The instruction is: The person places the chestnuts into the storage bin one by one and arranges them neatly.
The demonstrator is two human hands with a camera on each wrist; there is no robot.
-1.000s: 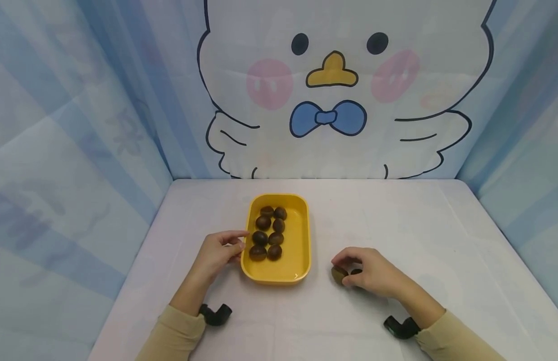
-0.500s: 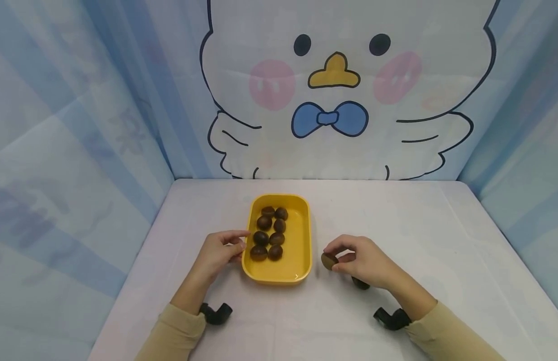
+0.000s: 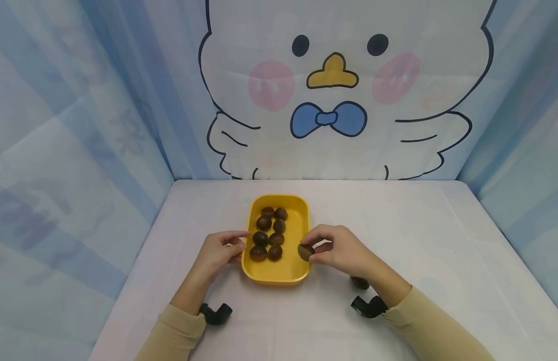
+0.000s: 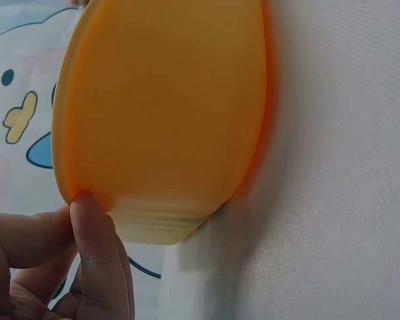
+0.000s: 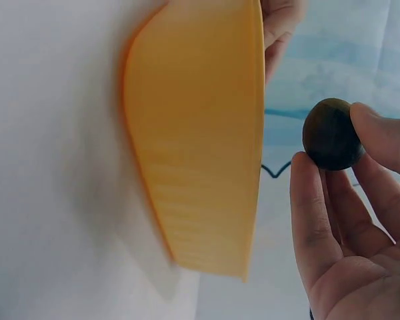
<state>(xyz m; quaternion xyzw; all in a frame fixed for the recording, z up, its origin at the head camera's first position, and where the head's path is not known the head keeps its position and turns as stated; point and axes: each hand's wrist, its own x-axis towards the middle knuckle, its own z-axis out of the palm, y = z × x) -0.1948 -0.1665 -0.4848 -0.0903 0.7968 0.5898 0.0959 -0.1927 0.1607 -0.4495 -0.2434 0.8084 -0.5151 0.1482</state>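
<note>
My right hand (image 3: 344, 250) pinches a brown chestnut (image 3: 306, 252) between thumb and fingertips at the right rim of the yellow tray (image 3: 279, 273). In the right wrist view that chestnut (image 5: 332, 135) is raised beyond the rim level, apart from the tray wall (image 5: 193, 133). On the opposite side, my left hand (image 3: 217, 250) grips the tray's left rim; the left wrist view has the thumb and a finger (image 4: 93, 227) pinching the edge. Several chestnuts (image 3: 263, 223) lie in two columns along the tray's left half, and bare yellow floor shows on its right half.
Another chestnut (image 3: 360, 283) lies on the white table (image 3: 279, 321), under the right wrist. A black curved wrist mount (image 3: 370, 307) hangs by the right sleeve, and a second black mount (image 3: 217, 315) by the left. Printed curtains (image 3: 326, 150) stand behind the table and at its sides.
My right hand has lifted a chestnut off the table and carried it left and away from me to the tray's right rim. The left hand stays at the tray.
</note>
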